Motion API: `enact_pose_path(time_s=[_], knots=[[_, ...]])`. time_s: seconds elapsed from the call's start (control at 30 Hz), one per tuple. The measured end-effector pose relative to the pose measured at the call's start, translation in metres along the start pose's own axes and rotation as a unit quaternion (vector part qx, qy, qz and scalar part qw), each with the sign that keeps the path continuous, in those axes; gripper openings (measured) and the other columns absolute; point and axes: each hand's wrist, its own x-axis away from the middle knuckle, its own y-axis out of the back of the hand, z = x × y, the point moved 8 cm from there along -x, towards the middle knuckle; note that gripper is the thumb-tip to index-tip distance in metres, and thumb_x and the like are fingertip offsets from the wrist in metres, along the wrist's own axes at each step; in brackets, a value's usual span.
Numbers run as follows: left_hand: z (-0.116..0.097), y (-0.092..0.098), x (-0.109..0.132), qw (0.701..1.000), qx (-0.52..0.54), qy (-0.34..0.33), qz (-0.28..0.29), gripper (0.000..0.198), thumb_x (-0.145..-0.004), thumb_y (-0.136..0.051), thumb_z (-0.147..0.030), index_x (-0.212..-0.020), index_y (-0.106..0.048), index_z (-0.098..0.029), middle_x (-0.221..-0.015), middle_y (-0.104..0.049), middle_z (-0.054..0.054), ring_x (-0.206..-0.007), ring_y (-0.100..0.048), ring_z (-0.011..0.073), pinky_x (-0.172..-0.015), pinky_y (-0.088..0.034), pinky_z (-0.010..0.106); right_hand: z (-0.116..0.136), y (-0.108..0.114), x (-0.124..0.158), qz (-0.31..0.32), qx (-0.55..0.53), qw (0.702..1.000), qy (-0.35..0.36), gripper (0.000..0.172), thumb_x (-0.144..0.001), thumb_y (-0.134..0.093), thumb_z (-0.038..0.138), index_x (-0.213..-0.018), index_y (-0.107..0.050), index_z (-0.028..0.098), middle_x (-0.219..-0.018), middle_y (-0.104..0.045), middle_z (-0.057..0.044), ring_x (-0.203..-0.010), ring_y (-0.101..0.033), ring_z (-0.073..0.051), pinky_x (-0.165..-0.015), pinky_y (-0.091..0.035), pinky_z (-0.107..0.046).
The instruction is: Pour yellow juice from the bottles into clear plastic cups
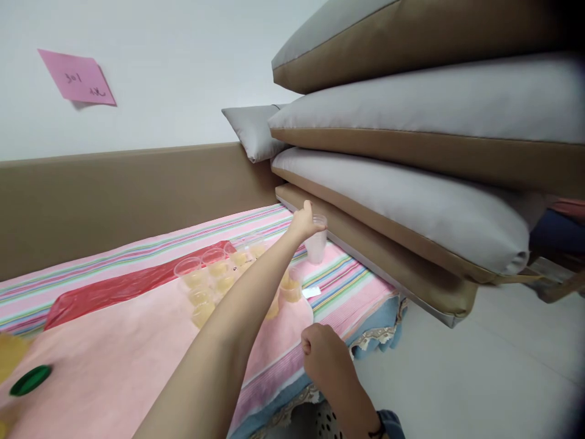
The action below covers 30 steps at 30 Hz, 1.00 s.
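My left hand [305, 223] reaches far forward and grips a clear plastic cup [316, 239] by its rim at the far end of the bed, close to the stacked cushions. The cup looks empty. My right hand [325, 352] is curled into a loose fist at the bed's near edge, and I cannot make out anything in it. Between the hands stand several clear cups [206, 281] holding a yellow liquid, grouped on the pink cloth [114, 360].
Grey and tan cushions [411, 201] are piled at the right, overhanging the bed's end. A red plastic sheet [114, 288] lies on the striped bedspread. A green lid [31, 379] sits at the near left. A pink note [77, 77] hangs on the wall.
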Motion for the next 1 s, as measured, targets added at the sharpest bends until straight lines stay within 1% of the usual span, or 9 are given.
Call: enact_pose_path(time_s=[0.2,0.37,0.5,0.6,0.67,0.77,0.83,0.9,1.0], knots=[[-0.002,0.001,-0.003,1.0,-0.003,0.013,0.004,0.08,-0.058,-0.085,-0.034,-0.123,-0.042,-0.018,-0.113,-0.065,0.015,-0.106,-0.063,0.0319,-0.086,-0.047,0.037,0.009,-0.005,0.005,0.006,-0.007,1.0,0.017,0.03,-0.057,-0.048,-0.009,-0.055,-0.036,0.018,-0.062,-0.037,0.003,-0.066,-0.035,-0.013,-0.057,-0.017,-0.027],[-0.006,0.005,-0.002,1.0,-0.003,0.013,0.006,0.086,-0.055,-0.087,-0.035,-0.125,-0.04,-0.019,-0.112,-0.065,0.016,-0.105,-0.063,0.0329,-0.088,-0.046,0.04,0.012,-0.008,0.007,-0.001,-0.009,1.0,0.024,0.03,-0.057,-0.047,-0.01,-0.055,-0.038,0.019,-0.061,-0.04,0.003,-0.065,-0.037,-0.014,-0.057,-0.018,-0.027],[-0.009,0.012,-0.004,1.0,0.002,0.014,0.002,0.085,-0.053,-0.088,-0.034,-0.123,-0.041,-0.019,-0.112,-0.066,0.015,-0.107,-0.062,0.0328,-0.091,-0.046,0.043,0.012,-0.01,0.006,-0.005,-0.013,0.999,0.031,0.029,-0.057,-0.048,-0.009,-0.054,-0.039,0.019,-0.061,-0.041,0.003,-0.066,-0.039,-0.013,-0.057,-0.019,-0.027],[-0.016,0.026,-0.006,1.0,0.01,0.01,-0.012,0.085,-0.051,-0.09,-0.032,-0.121,-0.043,-0.018,-0.113,-0.065,0.016,-0.109,-0.061,0.0335,-0.092,-0.045,0.044,0.01,-0.011,0.004,-0.001,-0.016,0.999,0.029,0.029,-0.056,-0.048,-0.009,-0.053,-0.038,0.018,-0.061,-0.04,0.003,-0.065,-0.038,-0.013,-0.056,-0.018,-0.027],[-0.023,0.04,-0.006,0.999,0.018,0.005,-0.028,0.086,-0.052,-0.09,-0.032,-0.122,-0.043,-0.017,-0.115,-0.063,0.017,-0.111,-0.06,0.0338,-0.094,-0.045,0.045,0.008,-0.01,0.002,0.001,-0.019,1.0,0.025,0.028,-0.056,-0.049,-0.008,-0.053,-0.038,0.018,-0.062,-0.04,0.003,-0.065,-0.038,-0.013,-0.056,-0.018,-0.026],[-0.034,0.065,-0.002,0.998,0.034,-0.003,-0.054,0.086,-0.056,-0.088,-0.036,-0.125,-0.042,-0.014,-0.115,-0.062,0.015,-0.113,-0.059,0.0324,-0.096,-0.045,0.044,0.006,-0.009,0.001,0.005,-0.021,1.0,0.016,0.028,-0.056,-0.049,-0.007,-0.053,-0.038,0.019,-0.062,-0.039,0.002,-0.066,-0.038,-0.013,-0.056,-0.019,-0.026],[-0.038,0.081,0.008,0.995,0.069,-0.009,-0.068,0.087,-0.058,-0.088,-0.035,-0.128,-0.04,-0.013,-0.114,-0.062,0.014,-0.111,-0.06,0.0299,-0.096,-0.046,0.043,0.005,-0.009,0.0,0.01,-0.019,1.0,0.008,0.03,-0.057,-0.048,-0.008,-0.052,-0.036,0.019,-0.062,-0.039,0.002,-0.065,-0.038,-0.013,-0.056,-0.02,-0.026],[-0.04,0.096,0.028,0.991,0.115,-0.019,-0.072,0.087,-0.055,-0.089,-0.029,-0.127,-0.042,-0.013,-0.115,-0.061,0.014,-0.109,-0.06,0.0276,-0.095,-0.046,0.042,0.005,-0.01,0.0,0.027,-0.017,0.999,0.004,0.031,-0.058,-0.047,-0.008,-0.051,-0.035,0.02,-0.061,-0.039,0.003,-0.061,-0.038,-0.012,-0.054,-0.021,-0.025],[-0.038,0.118,0.077,0.987,0.146,-0.047,-0.051,0.08,-0.05,-0.09,-0.02,-0.119,-0.05,-0.017,-0.118,-0.061,0.012,-0.108,-0.059,0.0258,-0.095,-0.047,0.041,0.009,-0.018,0.002,0.083,-0.018,0.996,0.015,0.034,-0.057,-0.047,-0.008,-0.046,-0.033,0.021,-0.053,-0.036,0.004,-0.053,-0.036,-0.011,-0.049,-0.021,-0.025]])
